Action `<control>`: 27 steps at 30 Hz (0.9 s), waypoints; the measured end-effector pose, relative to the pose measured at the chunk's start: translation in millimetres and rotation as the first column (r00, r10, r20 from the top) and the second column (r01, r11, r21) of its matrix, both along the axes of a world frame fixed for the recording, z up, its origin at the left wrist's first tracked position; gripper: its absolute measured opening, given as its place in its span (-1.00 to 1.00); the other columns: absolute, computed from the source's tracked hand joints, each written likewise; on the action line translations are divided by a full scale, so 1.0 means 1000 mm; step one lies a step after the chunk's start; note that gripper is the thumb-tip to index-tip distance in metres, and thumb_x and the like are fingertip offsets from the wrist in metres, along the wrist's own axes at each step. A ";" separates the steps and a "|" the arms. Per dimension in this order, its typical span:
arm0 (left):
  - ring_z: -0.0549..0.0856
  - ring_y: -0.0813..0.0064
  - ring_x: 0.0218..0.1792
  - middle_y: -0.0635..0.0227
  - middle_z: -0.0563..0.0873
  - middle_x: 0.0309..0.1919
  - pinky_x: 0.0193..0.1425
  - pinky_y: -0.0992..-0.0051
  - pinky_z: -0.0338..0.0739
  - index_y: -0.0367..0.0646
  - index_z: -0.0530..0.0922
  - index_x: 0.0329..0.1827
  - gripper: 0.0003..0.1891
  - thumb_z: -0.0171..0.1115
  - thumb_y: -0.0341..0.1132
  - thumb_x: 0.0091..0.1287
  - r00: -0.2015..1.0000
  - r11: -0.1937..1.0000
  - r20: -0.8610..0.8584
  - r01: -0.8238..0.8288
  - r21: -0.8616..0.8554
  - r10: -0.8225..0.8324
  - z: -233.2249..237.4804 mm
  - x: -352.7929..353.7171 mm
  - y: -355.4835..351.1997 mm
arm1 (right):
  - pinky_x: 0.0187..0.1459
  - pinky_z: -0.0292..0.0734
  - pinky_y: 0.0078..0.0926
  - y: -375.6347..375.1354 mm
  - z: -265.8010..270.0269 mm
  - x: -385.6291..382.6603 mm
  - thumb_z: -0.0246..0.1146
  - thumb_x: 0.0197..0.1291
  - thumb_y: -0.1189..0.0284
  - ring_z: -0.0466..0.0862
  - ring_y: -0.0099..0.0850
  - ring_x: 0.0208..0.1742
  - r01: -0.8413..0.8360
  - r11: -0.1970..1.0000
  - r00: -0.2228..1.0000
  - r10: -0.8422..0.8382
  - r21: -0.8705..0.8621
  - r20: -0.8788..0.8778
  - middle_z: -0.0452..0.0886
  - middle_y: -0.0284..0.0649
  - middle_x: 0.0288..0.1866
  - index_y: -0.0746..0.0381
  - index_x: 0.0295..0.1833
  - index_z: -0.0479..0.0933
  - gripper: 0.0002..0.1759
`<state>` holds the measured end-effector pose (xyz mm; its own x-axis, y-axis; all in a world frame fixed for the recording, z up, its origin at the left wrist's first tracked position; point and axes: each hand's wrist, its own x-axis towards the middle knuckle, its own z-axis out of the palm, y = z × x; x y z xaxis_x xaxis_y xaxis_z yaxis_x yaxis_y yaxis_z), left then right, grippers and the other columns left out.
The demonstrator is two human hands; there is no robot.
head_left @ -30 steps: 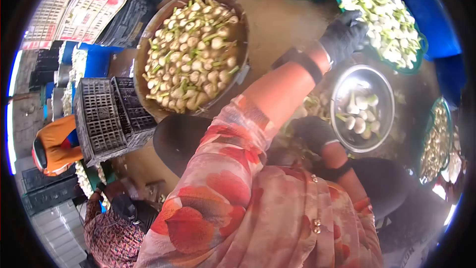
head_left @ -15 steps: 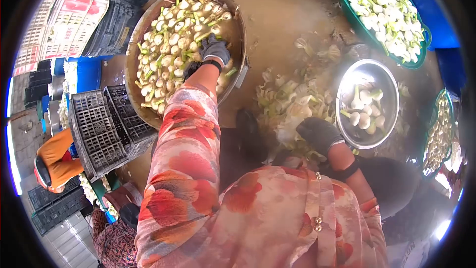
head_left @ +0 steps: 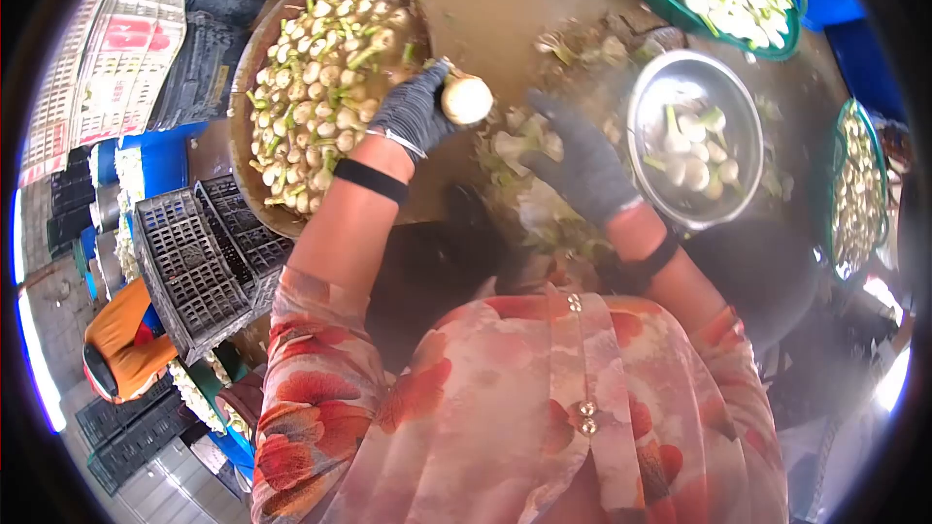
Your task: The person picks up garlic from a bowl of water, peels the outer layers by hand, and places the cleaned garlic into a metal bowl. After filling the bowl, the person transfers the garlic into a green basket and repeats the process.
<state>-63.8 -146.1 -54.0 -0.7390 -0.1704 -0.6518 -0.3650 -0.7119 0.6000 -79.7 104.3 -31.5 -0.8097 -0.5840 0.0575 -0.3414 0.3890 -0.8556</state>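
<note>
My left hand (head_left: 417,112), in a dark glove, grips a round white bulb (head_left: 467,100) just right of the large round tub (head_left: 239,107). Many bulbs with short green stems (head_left: 316,87) float in the tub's brown water. My right hand (head_left: 582,160), also gloved, is spread with fingers apart over a heap of peeled leaves (head_left: 544,218). It holds nothing. Beside it, a shiny metal bowl (head_left: 636,126) contains several cleaned bulbs (head_left: 694,146).
Green baskets of bulbs stand at the upper right (head_left: 791,34) and far right (head_left: 882,194). Black crates (head_left: 194,262) are left of the tub, with white crates (head_left: 121,39) above. A person in orange (head_left: 131,340) is at the lower left.
My left hand has come up out of the tub with a bulb in it. My right hand has moved up from beside the bowl, fingers spread. The whole view has shifted slightly.
</note>
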 end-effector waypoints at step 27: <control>0.60 0.51 0.09 0.31 0.61 0.09 0.15 0.51 0.56 -0.22 0.50 0.23 -0.59 0.30 -0.44 0.32 0.929 0.377 -0.187 -0.056 -0.924 -0.320 0.017 0.068 0.149 | -0.15 0.56 -0.16 0.036 0.003 0.015 0.39 0.04 0.31 0.67 -0.05 -0.21 0.259 0.939 0.962 -0.229 0.227 -0.149 0.66 -0.04 -0.33 0.20 -0.27 0.61 -0.79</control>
<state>3.9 3.1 -36.6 -0.9158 -0.3939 0.0788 -0.0794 0.3697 0.9257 -64.7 140.2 -28.6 -0.9249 -0.3777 0.0436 -0.3030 0.6632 -0.6843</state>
